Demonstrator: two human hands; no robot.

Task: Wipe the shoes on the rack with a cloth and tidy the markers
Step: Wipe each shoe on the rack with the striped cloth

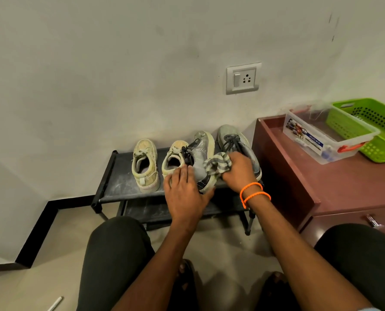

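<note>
A black two-tier shoe rack [117, 176] stands against the wall. Two beige shoes [144, 164] sit on its top shelf at the left. A grey laced sneaker [201, 151] is tipped on its side in the middle, and my left hand [184, 191] grips its heel end. My right hand [239, 170] holds a grey-and-white striped cloth [214, 164] bunched against that sneaker. A second grey sneaker [232, 138] stands behind my right hand at the shelf's right end. A white marker [55, 303] lies on the floor at the lower left.
A maroon cabinet [335, 189] stands right of the rack, carrying a clear plastic box [310, 142] with an orange latch and a green basket [371, 131]. A wall socket [243, 78] is above the rack. My knees and sandalled feet are below, on the tiled floor.
</note>
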